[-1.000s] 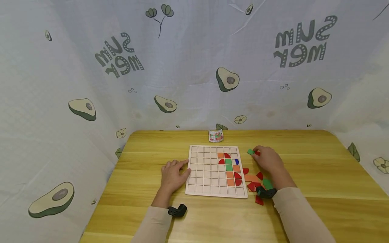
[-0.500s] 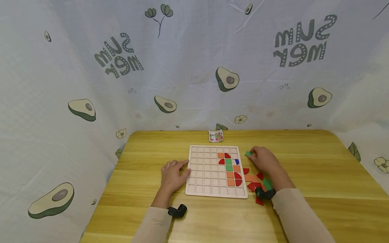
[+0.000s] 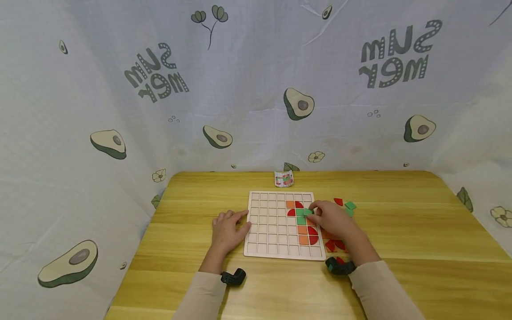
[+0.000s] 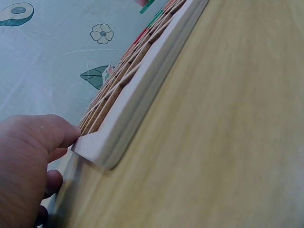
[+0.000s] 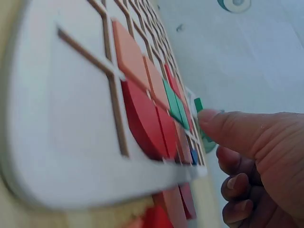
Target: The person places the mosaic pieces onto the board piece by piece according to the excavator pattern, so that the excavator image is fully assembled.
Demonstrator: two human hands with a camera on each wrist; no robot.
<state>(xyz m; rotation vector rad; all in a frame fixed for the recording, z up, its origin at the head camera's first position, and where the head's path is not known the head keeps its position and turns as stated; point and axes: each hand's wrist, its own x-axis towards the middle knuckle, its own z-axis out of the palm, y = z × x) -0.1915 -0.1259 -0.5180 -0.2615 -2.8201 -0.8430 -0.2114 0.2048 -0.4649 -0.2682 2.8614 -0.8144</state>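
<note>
One small green tile [image 3: 307, 212] noted over the right-hand columns of the gridded board [image 3: 266, 222], nearer its far edge; whether it touches the board we cannot tell. The right hand [image 3: 331, 218] has a narrow grip, pinching the tile by thumb and fingertips. We judge the piece thin, light and stiff, perhaps a little slick, hence a gentle squeeze at opposite edges with the underside left free. Pressure on one corner could tip it. At the board's left edge, the left hand [image 3: 229, 231] rests with index finger and thumb spread, clasping nothing. We expect the board to slide easily on the worktop [image 3: 200, 195]; its rim looks the best place to steady it. Right of the board, loose red pieces [image 3: 330, 245] and a green square [image 3: 350, 205]; likely easiest lifted by their edges.
</note>
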